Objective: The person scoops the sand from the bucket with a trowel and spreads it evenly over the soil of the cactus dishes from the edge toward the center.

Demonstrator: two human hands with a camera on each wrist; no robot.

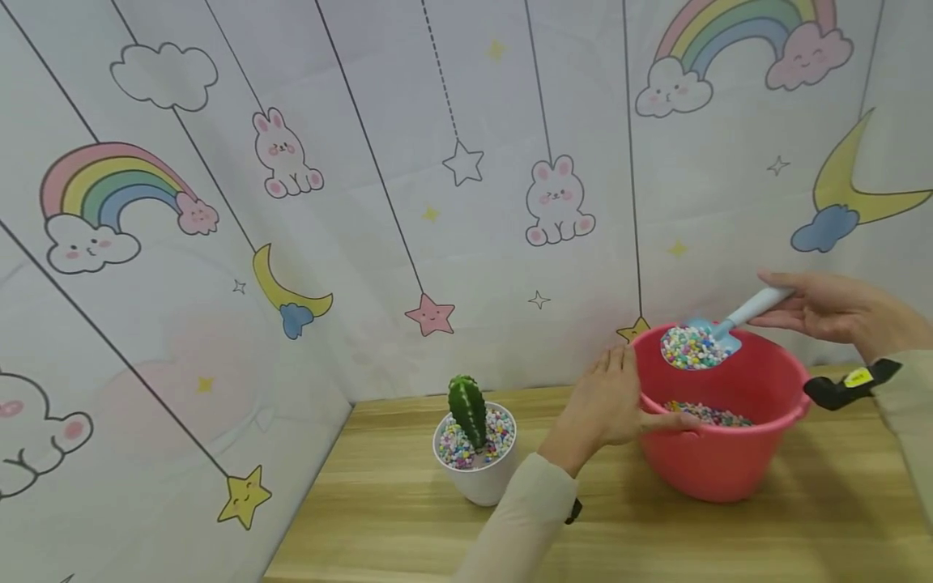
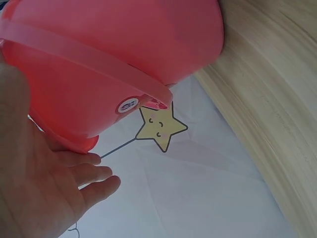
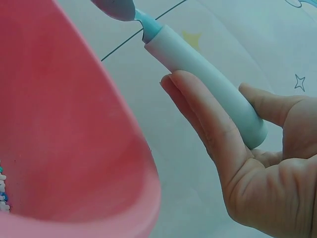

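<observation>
A small light-blue shovel (image 1: 722, 330) heaped with colourful pebbles (image 1: 688, 350) is held over the red bucket (image 1: 783, 364). My right hand (image 1: 838, 312) pinches its pale handle (image 3: 208, 79) between thumb and fingers, beyond the bucket's right rim. More pebbles (image 1: 710, 414) lie in the bottom of the bucket. At the bucket's left side, my left hand (image 1: 601, 405) holds the rim, its thumb over the front edge. In the left wrist view, the fingers (image 2: 96, 191) of that hand extend beside the bucket wall. The bucket's hanging handle (image 2: 99, 59) crosses its outside.
Left of the bucket stands a white pot (image 1: 477, 482) with a green cactus (image 1: 466, 409) and colourful pebbles around its base. Both pot and bucket are on a wooden table (image 1: 364, 486). A printed cloth backdrop (image 1: 379, 97) rises behind and to the left.
</observation>
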